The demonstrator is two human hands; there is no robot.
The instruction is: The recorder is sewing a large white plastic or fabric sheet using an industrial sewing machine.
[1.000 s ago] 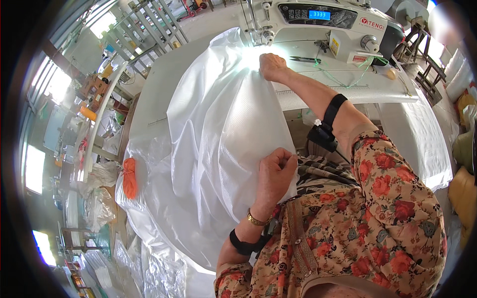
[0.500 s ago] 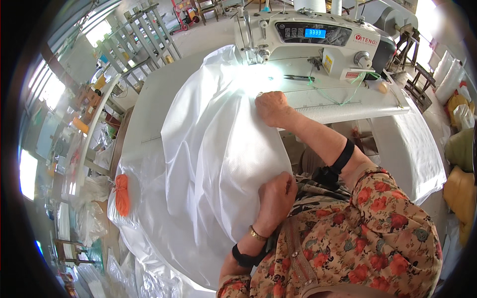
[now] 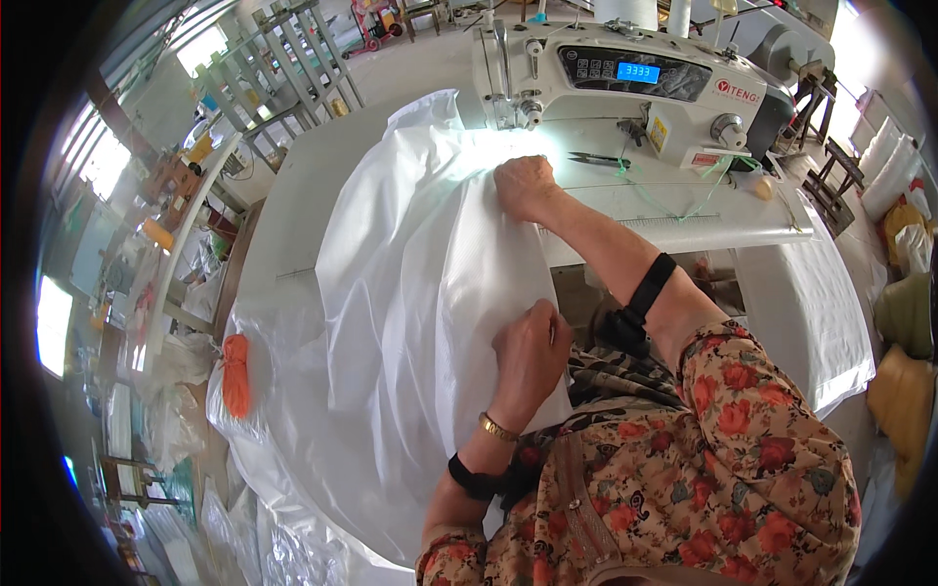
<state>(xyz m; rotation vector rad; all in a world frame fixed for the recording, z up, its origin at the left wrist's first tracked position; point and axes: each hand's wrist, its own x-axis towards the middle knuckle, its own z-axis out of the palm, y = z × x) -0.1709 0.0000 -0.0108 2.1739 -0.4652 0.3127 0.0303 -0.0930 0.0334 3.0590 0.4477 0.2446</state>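
A large sheet of white fabric lies in long folds over the sewing table, its far end at the needle area of a white sewing machine. Close in front of the lit needle, my right hand is closed on the fabric's right edge. Nearer to my body, my left hand is curled on the same edge, thumb side up; its fingertips are mostly hidden. Glare from the machine's lamp washes out the spot under the needle. Black thread snips lie on the machine bed, right of the needle.
An orange bundle of cord rests at the table's left edge. Green thread trails over the bed. White fabric hangs at the table's right side. Crowded shelving stands left, with metal racks behind.
My left hand has slid forward along the fabric edge. My right hand has moved slightly toward the needle, and the fabric has shifted forward. The view has turned a little.
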